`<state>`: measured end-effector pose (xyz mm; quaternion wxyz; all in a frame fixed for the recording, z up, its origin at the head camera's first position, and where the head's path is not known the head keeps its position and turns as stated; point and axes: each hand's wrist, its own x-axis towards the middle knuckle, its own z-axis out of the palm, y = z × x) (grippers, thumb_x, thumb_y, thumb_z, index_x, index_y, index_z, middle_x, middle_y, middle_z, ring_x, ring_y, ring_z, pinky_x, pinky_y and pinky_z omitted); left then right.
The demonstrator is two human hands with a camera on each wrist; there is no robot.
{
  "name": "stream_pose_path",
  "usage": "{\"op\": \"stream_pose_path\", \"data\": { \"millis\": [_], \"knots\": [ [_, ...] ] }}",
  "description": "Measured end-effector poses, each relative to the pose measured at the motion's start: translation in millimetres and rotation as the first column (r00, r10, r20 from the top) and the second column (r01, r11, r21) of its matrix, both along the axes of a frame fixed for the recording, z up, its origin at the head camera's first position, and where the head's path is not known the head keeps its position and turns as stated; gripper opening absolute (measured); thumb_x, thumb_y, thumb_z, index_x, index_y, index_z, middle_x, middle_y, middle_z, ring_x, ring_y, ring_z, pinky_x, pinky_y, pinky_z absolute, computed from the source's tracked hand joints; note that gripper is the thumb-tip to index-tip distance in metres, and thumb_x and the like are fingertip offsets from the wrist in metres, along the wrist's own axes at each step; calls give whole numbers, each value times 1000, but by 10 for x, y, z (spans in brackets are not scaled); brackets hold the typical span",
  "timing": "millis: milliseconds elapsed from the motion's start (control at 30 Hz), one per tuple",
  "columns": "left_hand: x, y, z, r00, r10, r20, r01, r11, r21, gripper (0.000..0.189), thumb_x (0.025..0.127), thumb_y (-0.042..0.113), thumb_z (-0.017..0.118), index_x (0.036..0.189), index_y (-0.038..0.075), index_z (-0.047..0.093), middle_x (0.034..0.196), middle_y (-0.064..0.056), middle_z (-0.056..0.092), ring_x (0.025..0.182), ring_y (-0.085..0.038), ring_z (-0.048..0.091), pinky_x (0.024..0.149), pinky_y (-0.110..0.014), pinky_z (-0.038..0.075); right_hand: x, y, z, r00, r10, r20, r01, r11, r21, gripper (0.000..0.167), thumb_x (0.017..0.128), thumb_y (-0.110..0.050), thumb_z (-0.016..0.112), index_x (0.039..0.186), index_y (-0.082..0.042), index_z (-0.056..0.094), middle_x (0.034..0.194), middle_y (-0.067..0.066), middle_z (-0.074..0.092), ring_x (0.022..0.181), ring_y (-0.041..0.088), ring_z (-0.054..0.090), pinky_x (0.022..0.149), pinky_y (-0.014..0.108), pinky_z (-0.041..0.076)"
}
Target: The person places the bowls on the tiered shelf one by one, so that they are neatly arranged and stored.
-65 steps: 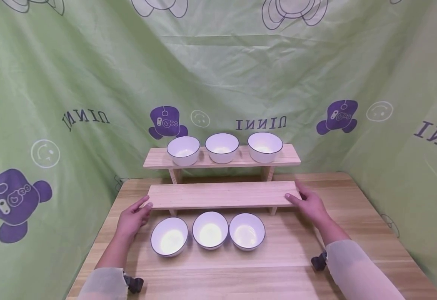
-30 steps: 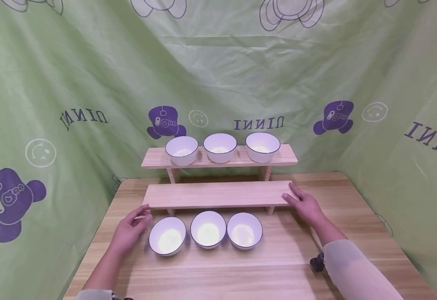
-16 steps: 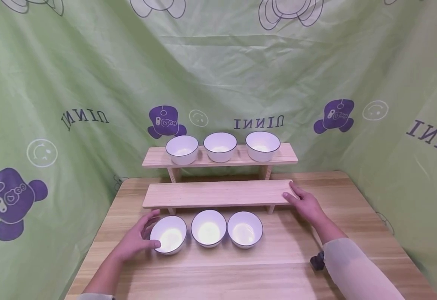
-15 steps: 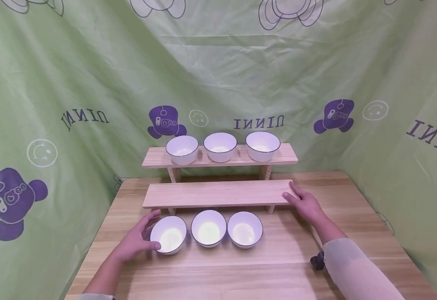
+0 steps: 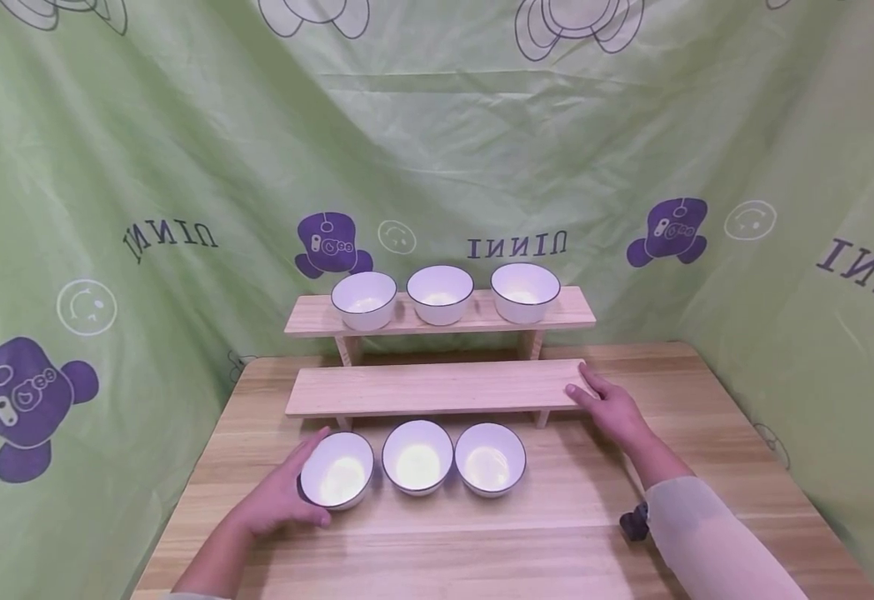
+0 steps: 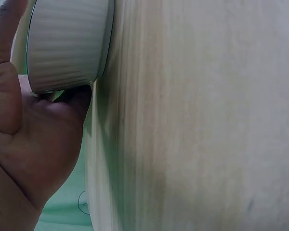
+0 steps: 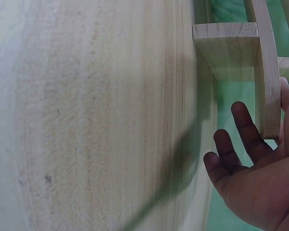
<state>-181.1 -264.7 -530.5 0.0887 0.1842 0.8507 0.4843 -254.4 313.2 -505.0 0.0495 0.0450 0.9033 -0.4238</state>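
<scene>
Left grip (image 5: pixel 281 498) is curled about the outer side of a round, white, dark-rimmed bowl (image 5: pixel 337 472), thumb nearest the viewer and fingertips toward the back; how firmly it presses cannot be told. That bowl sits upright on the pale wood-grained table (image 5: pixel 437 554), leftmost of the front row, beside a matching middle bowl (image 5: pixel 417 457) and a matching right-hand bowl (image 5: pixel 491 461). Right grip (image 5: pixel 620 417) holds the right end of the pale wooden lower shelf (image 5: pixel 437 390) loosely, its thumb on top and other fingers spread beneath. The bowl looks rigid and probably light, with a smooth wall that may slip under dry fingers; its material is unclear, so chipping seems possible. Opposite sides just below the rim look the best hold, particularly the outer left, since its neighbour leaves little finger room on the right.
</scene>
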Motion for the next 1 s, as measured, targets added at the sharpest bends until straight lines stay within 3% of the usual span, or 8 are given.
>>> {"op": "stream_pose_path", "data": {
  "millis": [267, 533, 667, 800, 1000],
  "knots": [
    [3, 43, -46, 998, 62, 7, -62, 997, -35, 139, 54, 27, 104, 165, 12, 22, 163, -28, 30, 145, -52, 33, 115, -70, 23, -11, 0, -1, 1000, 2, 0, -2, 1000, 15, 83, 102, -64, 52, 166, -21, 22, 167, 23, 18, 151, 54, 17, 121, 66, 16],
    [-4, 55, -50, 993, 119, -3, -119, 991, -57, 133, 51, 32, 105, 161, 12, 33, 156, -21, 43, 136, -43, 48, 111, -63, 35, -16, 4, -20, 1000, 1, -3, -1, 1000, 12, 86, 99, -69, 52, 165, -23, 21, 167, 23, 18, 151, 53, 17, 121, 65, 17],
    [-5, 44, -42, 989, 147, -23, -149, 986, -74, 131, 50, 35, 106, 159, 12, 37, 155, -19, 45, 135, -40, 49, 110, -61, 35, -22, -1, -30, 1000, 5, -3, -5, 1000, -1, 87, 99, -69, 53, 165, -23, 21, 167, 22, 18, 151, 52, 18, 122, 64, 16],
    [1, 31, -4, 986, 162, -45, -165, 983, -84, 131, 50, 36, 106, 159, 12, 37, 155, -19, 46, 136, -40, 49, 110, -61, 36, -8, -1, -41, 1000, 6, -1, -6, 1000, -1, 86, 99, -68, 53, 165, -22, 22, 168, 21, 18, 151, 52, 18, 122, 64, 17],
    [-29, 61, 148, 984, 151, -89, -158, 985, -74, 132, 50, 31, 106, 160, 11, 36, 152, -23, 47, 132, -45, 51, 107, -64, 38, -3, 12, -31, 1000, 0, -17, 0, 1000, 12, 84, 101, -66, 52, 165, -20, 24, 167, 22, 20, 151, 52, 20, 122, 64, 17]
  ]
}}
